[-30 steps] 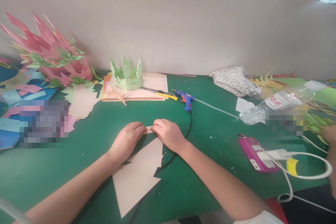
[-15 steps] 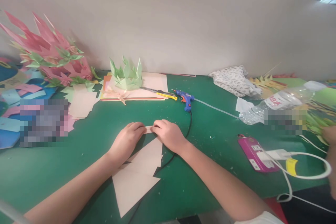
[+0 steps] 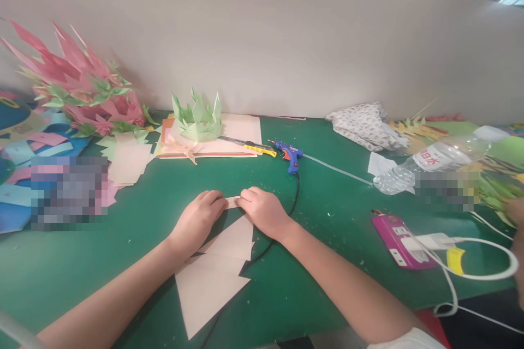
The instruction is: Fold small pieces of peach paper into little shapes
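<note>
Between my two hands runs a narrow folded strip of pale paper (image 3: 233, 203), pinched at both ends above the green table. My left hand (image 3: 202, 217) closes its fingers on the strip's left end. The right end sits in the closed fingers of my right hand (image 3: 264, 212). Much of the strip is hidden under my fingers. Nearer to me, partly under my wrists, lie pale pointed paper cut-outs (image 3: 208, 292). Beyond my hands a blue glue gun (image 3: 291, 157) lies on its side, beside a yellow utility knife (image 3: 260, 149).
A green paper crown (image 3: 199, 120) stands on stacked paper sheets (image 3: 241, 125) at the back. Pink paper flowers (image 3: 102, 82) rise at left. To the right are a plastic bottle (image 3: 434, 161), a purple power strip (image 3: 399, 240) with white cables, and part of another person's arm (image 3: 518, 229).
Hardly anything differs. Both hands keep their hold on the paper strip in the same place, and the view has shifted very slightly.
</note>
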Demonstrator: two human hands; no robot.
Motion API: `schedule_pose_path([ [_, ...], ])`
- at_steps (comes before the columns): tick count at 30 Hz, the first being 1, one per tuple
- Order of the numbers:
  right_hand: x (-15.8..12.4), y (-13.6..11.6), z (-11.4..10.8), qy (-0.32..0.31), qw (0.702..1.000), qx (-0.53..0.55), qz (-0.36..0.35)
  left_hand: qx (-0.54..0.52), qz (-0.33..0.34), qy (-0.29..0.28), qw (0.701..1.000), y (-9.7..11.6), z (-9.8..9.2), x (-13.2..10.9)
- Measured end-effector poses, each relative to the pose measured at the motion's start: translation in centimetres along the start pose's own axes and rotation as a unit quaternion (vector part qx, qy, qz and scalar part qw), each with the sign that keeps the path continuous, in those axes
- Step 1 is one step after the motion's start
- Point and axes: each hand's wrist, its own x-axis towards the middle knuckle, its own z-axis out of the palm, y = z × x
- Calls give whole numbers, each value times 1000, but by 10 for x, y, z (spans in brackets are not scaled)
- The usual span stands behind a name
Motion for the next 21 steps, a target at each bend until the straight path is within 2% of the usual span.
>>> schedule_pose_path([
  [8,0,-3,0,-11,1000,-6,11,13,-12,-19,1000,2,-2,1],
  [17,-3,-14,-1,-12,999,-5,51,32,11,-5,999,4,-3,3],
  [21,-5,-17,0,-11,999,-18,39,14,25,-16,999,4,-4,4],
])
